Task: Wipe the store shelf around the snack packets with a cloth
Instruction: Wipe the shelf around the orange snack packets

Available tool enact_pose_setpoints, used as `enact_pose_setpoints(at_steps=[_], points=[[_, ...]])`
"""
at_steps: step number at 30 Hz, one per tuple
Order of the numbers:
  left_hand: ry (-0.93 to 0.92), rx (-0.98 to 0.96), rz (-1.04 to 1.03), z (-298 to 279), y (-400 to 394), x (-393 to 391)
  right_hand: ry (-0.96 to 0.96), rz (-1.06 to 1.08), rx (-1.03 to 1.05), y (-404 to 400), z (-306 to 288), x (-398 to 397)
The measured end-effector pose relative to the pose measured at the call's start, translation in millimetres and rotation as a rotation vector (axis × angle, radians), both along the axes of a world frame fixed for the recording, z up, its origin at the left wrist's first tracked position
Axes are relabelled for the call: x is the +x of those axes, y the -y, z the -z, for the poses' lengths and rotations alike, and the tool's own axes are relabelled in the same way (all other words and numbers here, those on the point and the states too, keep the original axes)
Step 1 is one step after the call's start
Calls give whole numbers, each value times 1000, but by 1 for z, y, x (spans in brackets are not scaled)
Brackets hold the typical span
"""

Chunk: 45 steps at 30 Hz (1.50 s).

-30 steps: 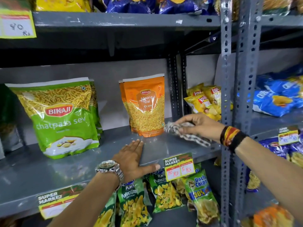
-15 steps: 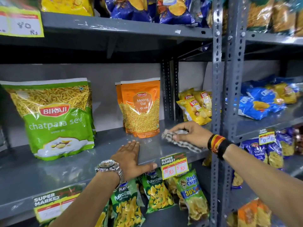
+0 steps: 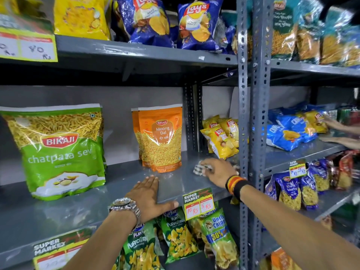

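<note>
- My right hand (image 3: 218, 172) is closed over the limp cloth (image 3: 200, 169) (light, bunches easily) on the shelf (image 3: 78, 211)
- Left hand (image 3: 148, 195) flat, fingers spread, gripping nothing
- I'd keep the palm pressing it flat

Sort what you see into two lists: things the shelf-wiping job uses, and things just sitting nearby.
In use:
cloth under the right hand
grey shelf
left hand, flat on the shelf
orange packets and green packet, to wipe around

Just nearby:
blue crisp bags on the shelf above
price tag
puffcorn bags below
</note>
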State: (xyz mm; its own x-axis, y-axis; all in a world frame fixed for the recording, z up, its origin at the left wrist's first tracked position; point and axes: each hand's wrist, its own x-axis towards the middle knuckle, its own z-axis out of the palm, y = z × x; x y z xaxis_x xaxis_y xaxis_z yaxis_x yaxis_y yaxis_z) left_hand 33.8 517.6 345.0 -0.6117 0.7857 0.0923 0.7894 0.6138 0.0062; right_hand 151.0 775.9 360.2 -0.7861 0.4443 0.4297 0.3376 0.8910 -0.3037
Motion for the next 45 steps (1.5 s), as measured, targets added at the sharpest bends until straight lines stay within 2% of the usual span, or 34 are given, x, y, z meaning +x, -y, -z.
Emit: enact_pose_setpoints(at_steps=[3, 6, 9, 11, 14, 21, 27, 32, 39, 42, 45], points=[[-4, -6, -16, 0, -2, 5, -13, -300, -206, 24, 1, 28], [-36, -16, -15, -1, -6, 12, -61, -407, -304, 25, -8, 34], [-42, -25, -38, -8, -17, 15, -243, -363, -348, 5, -21, 10], [-41, -25, -47, -11, -25, 15, -270, -322, -333, -9, -29, -12], [-17, -26, -46, -4, -30, 12, -235, -253, -357, -36, -36, -48], [-18, -20, -37, 2, -30, 7, -63, -167, -251, -94, -29, -132], [6, 5, -52, 4, -30, 8, 8, -208, -213, -127, -45, -191], [-9, 16, -47, 4, -31, 8, 100, -205, -156, -155, -32, -241], [-33, 23, -54, 8, -31, 6, 298, -297, -154, -117, -28, -238], [-39, 30, -44, 7, -30, 7, 261, -311, -225, -101, -28, -213], [-52, 29, -28, 7, -30, 7, 202, -338, -211, -81, -29, -178]])
